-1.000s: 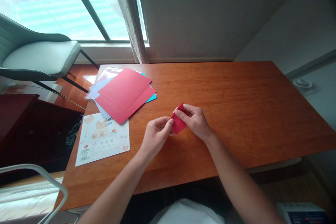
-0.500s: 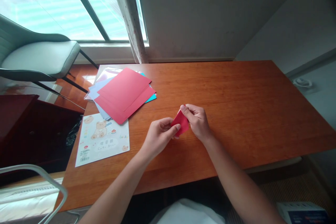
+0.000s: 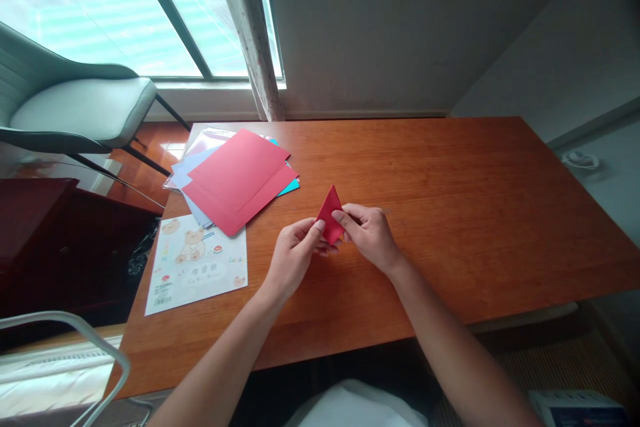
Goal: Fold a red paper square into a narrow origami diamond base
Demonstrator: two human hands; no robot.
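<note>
A small piece of folded red paper, roughly diamond-shaped with a point at its top, is held up above the wooden table. My left hand pinches its left edge, thumb in front and fingers behind. At the right edge, my right hand grips it between thumb and fingers. Some fingertips are hidden behind the paper. To the left of my hands lie large red sheets on a loose pile, and a white sheet printed with bears.
Pale purple sheets, blue paper and a clear plastic wrapper stick out from under the red sheets. A grey chair stands beyond the table's left edge, near the window. A white metal frame rises at the lower left.
Both hands have turned the folded red paper so its point faces up and its flat face shows more. My right thumb has slid from the top corner down to the right edge.
</note>
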